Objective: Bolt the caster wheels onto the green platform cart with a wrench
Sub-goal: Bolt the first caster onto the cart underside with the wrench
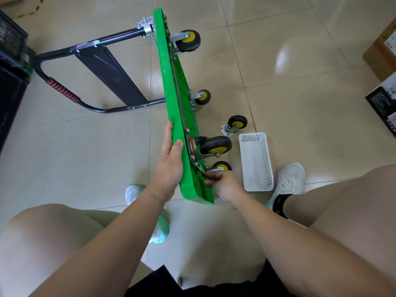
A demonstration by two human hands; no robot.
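Observation:
The green platform cart (171,82) stands on its long edge on the floor, its underside facing right. My left hand (171,161) lies flat against the near end of its top face, thumb over the edge. Casters with black tyres and yellow hubs sit on the underside: one far (188,40), one in the middle (202,97), one near (214,146). My right hand (222,183) grips a metal wrench (200,168) at the near caster's mounting plate. A further wheel (221,166) shows just behind that hand. A loose caster (234,125) lies on the floor.
A white perforated basket (256,161) lies on the tiles right of the cart. The black folding handle with a red grip (62,90) lies out to the left. Cardboard boxes (383,61) stand at far right, a dark cabinet (10,61) at far left. My shoes flank the cart's near end.

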